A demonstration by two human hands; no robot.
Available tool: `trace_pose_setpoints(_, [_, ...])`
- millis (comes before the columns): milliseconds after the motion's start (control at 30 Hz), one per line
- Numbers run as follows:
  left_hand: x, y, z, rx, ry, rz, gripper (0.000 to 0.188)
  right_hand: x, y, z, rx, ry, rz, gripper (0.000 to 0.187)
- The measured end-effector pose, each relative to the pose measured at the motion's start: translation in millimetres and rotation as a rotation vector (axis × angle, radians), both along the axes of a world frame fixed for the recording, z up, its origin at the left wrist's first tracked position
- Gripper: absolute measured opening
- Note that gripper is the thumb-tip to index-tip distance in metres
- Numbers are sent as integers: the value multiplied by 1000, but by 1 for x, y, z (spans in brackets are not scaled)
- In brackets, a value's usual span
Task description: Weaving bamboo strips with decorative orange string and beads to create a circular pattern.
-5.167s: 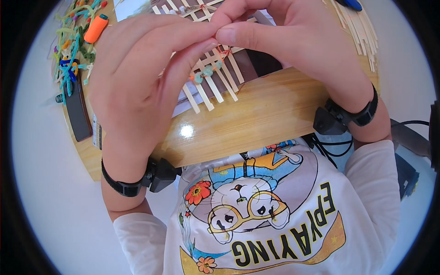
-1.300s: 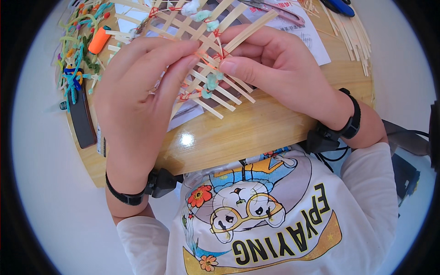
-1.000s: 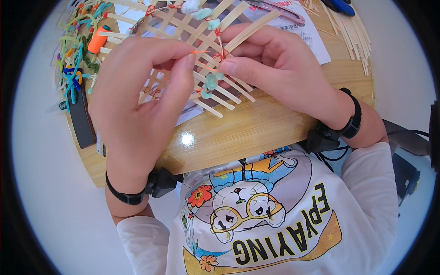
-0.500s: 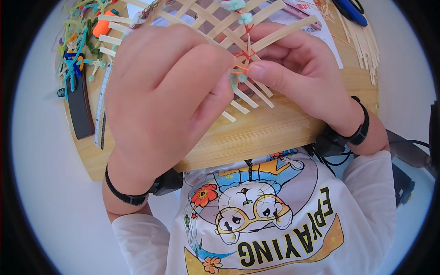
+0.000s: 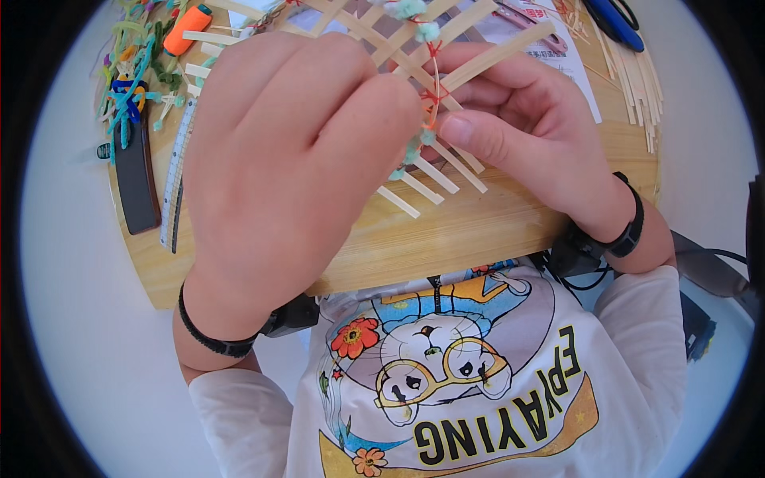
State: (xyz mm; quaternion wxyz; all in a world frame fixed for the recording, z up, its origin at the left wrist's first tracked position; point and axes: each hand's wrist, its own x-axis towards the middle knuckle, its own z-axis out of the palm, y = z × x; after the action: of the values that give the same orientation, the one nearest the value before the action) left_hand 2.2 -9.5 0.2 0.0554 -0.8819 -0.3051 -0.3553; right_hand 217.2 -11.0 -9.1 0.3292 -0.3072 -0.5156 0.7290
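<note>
A lattice of pale, flat wooden strips [image 5: 498, 57] lies woven crosswise between my hands, its strip ends sticking out all round. Fluffy mint-green pipe cleaner [image 5: 428, 33] runs along it, bound on with red thread [image 5: 433, 49]. My right hand [image 5: 542, 139] grips the lattice from its right side, the thumb on top and the fingers beneath. A short bit of orange thread [image 5: 431, 124] shows at a crossing beside that thumb. Closed in a pinch over the lattice's left part, my left hand [image 5: 295, 151] hides its own fingertips and whatever is between them.
At the left lie tangled coloured pipe cleaners [image 5: 127, 92], an orange object [image 5: 188, 30], a long dark case [image 5: 137, 183] and a clear ruler [image 5: 177, 171]. Loose thin strips [image 5: 637, 95], a blue-handled tool [image 5: 615, 25], a pink tool [image 5: 532, 28] and a paper sheet [image 5: 588, 88] are at the right.
The lattice and my left hand have shifted slightly right. The orange thread, stretched between both hands before, now shows only as a short piece at the crossing. My right hand keeps its grip.
</note>
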Motion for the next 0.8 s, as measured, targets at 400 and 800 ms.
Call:
trace_pose_setpoints(400, [3, -3, 1, -16, 20, 12, 25, 0, 0, -1, 9, -21, 7, 45])
trace_pose_setpoints(800, [3, -5, 5, -57, 95, 60, 26, 0, 2, -1, 16, -34, -11, 43])
